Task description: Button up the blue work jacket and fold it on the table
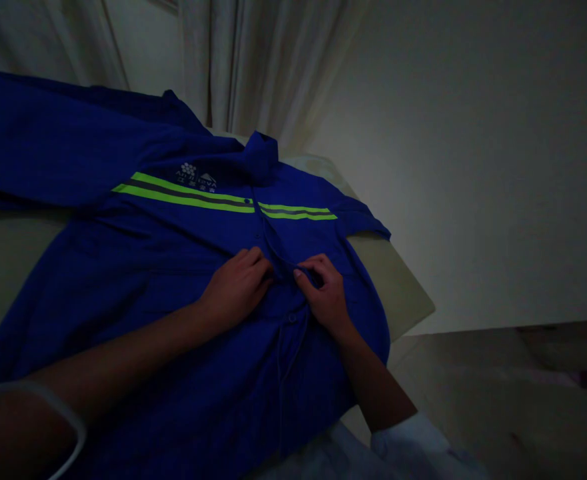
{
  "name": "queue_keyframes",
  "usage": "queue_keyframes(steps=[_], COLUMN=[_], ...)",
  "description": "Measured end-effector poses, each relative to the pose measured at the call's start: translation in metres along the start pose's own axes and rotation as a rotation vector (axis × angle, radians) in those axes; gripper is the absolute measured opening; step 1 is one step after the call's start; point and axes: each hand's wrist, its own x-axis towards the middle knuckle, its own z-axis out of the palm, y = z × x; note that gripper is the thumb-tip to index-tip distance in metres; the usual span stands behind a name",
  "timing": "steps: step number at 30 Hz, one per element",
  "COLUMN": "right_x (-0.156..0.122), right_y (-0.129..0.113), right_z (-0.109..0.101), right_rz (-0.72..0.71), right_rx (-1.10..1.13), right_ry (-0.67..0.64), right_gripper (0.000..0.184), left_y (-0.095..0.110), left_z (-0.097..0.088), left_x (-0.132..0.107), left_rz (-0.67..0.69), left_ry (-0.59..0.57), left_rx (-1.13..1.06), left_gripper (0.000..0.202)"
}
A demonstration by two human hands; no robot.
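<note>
While I watch from my remote station through the head camera, both bare hands work at the middle of a dark blue work shirt (173,320), which lies face up on a pale flat surface (388,273). Its collar (260,157) is at the far end, and its body runs toward me, hanging past the near edge of the view. One sleeve (48,133) stretches away to the left and leaves the frame, while the other is folded short at the right.

The left hand (236,287) rests on the shirt front just left of the button placket (278,247), its fingers (256,261) curled down against the cloth at the placket's edge. I cannot tell whether they have a firm hold. The right hand (326,293) sits just beside it, with its fingers (313,265) bent and closed into a pinch on the loose placket edge. The two hands are close together but not touching.

Two neon yellow-green reflective stripes (188,195) cross the chest above the hands, and a pale printed logo (196,175) sits just above them, left of the placket. A small dark button (292,318) shows just below the hands. Beyond the shirt hang cream curtains (233,53), and a plain pale wall (473,167) fills the right side.
</note>
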Motion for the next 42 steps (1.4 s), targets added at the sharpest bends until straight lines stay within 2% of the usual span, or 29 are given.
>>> queue_keyframes(steps=[5, 8, 13, 17, 22, 32, 38, 42], right_x=[0.0010, 0.0000, -0.0017, -0.0013, -0.0013, -0.0026, 0.0005, 0.0011], right_y=[-0.0015, -0.0005, -0.0021, -0.0025, -0.0011, -0.0047, -0.0067, -0.0043], right_z=[0.0069, 0.0090, 0.0104, 0.0113, 0.0105, 0.0101, 0.0053, 0.0094], right_rz=[-0.097, -0.118, -0.138, -0.139, -0.104, -0.137, -0.111, -0.048], right_rx=[0.005, -0.013, -0.036, -0.031, 0.006, 0.044, 0.076, 0.070], right_ry=[-0.032, -0.052, 0.004, -0.021, -0.068, -0.093, -0.177, -0.170], right_gripper=[0.006, 0.007, 0.008, 0.010, 0.008, 0.010, 0.025, 0.013], left_y=[-0.0060, -0.0070, -0.0097, -0.0075, -0.0023, -0.0050, -0.0068, -0.0092], left_z=[0.0024, 0.0015, 0.0011, 0.0015, -0.0020, -0.0020, -0.0001, 0.0013], left_x=[-0.0002, 0.0000, 0.0006, 0.0002, -0.0009, 0.0006, 0.0007, 0.0012], left_rz=[-0.006, -0.028, -0.004, 0.026, 0.037, 0.025, 0.004, -0.014], left_ry=[0.067, 0.050, 0.024, 0.050, 0.147, 0.058, 0.036, 0.023], left_rx=[-0.225, -0.246, -0.269, -0.222, -0.010, 0.028, 0.004, -0.052], left_gripper=[0.005, 0.005, 0.007, 0.004, 0.009, 0.013, 0.014, 0.010])
